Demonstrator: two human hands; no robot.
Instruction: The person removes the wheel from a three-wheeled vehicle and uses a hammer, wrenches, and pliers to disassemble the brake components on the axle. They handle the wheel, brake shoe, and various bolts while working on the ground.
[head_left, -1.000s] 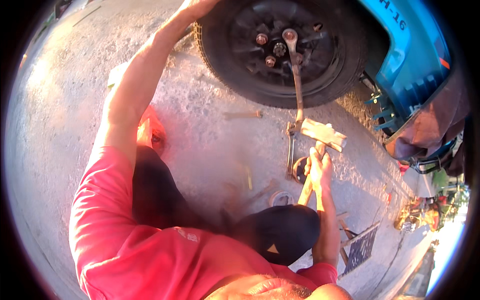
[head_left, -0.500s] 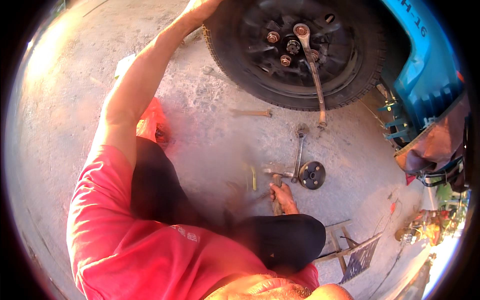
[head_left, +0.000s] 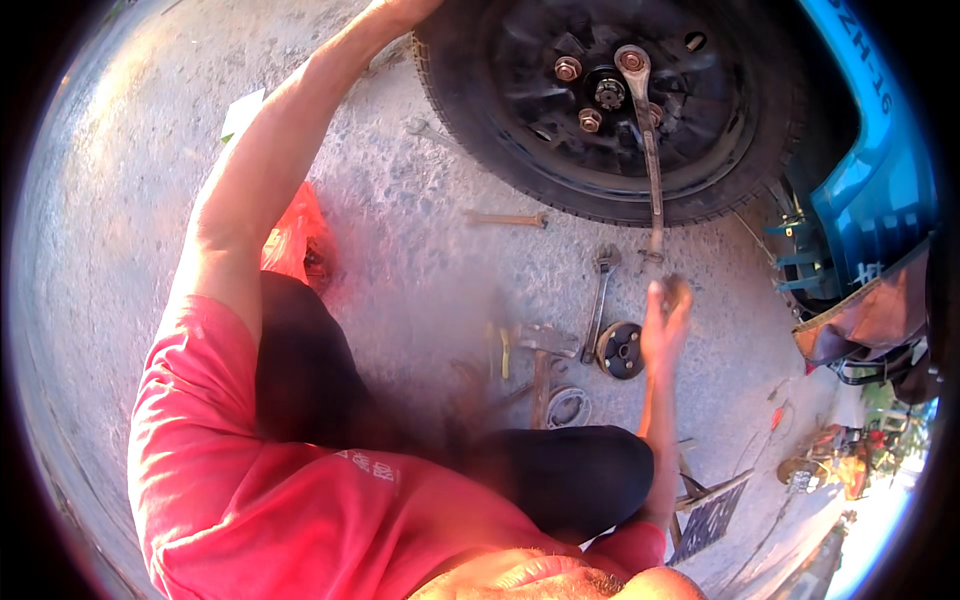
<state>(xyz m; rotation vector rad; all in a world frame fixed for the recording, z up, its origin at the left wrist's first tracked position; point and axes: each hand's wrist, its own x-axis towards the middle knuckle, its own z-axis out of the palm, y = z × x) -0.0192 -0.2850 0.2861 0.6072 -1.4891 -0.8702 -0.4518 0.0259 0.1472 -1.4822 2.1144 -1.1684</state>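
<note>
A black wheel (head_left: 520,170) on a blue vehicle fills the top of the view. A long wrench (head_left: 648,150) hangs from one of the hub nuts (head_left: 568,68), its handle pointing down to the ground. My right hand (head_left: 665,320) is raised just below the handle's lower end, blurred by motion, and nothing shows clearly in it. My left arm stretches up and my left hand (head_left: 400,10) lies on the tyre's tread at the picture's rim, its fingers cut off. A hammer (head_left: 540,345) lies on the concrete by my knee.
On the ground lie an adjustable wrench (head_left: 598,300), a round metal hub part (head_left: 620,350), a metal ring (head_left: 568,405) and a small spanner (head_left: 505,218). A red plastic bag (head_left: 295,235) sits by my left side. The blue vehicle body (head_left: 880,170) stands at right.
My right hand went down to the ground with the wooden-handled hammer, then rose without it to the wrench's lower end. My left hand stayed on the tyre.
</note>
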